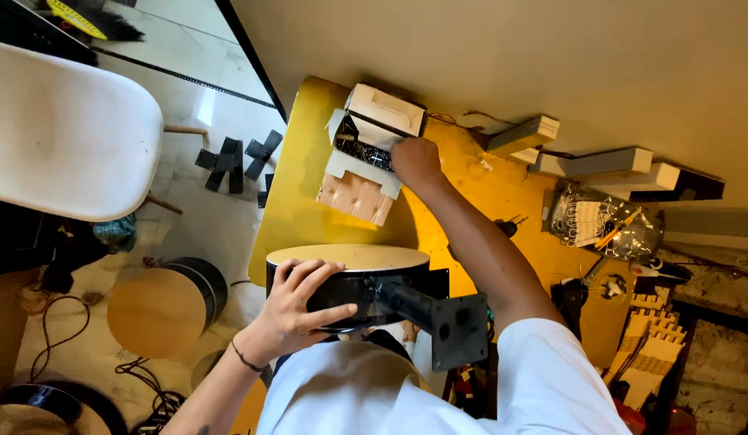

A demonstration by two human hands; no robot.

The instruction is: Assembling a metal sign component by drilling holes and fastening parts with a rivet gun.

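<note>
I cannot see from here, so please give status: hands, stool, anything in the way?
Left hand grips the round black stool. Right hand reaches into the parts box on the yellow table. Nothing between.

A small workshop is shown: a cluttered yellow worktable (309,217), finger-jointed plywood pieces (652,342) at four o'clock, wooden blocks (587,161) at two o'clock, loose cables (148,387) on the floor.

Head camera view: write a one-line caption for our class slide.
Left hand steadies a round black stool while right hand reaches into a small box on the yellow table.
</note>
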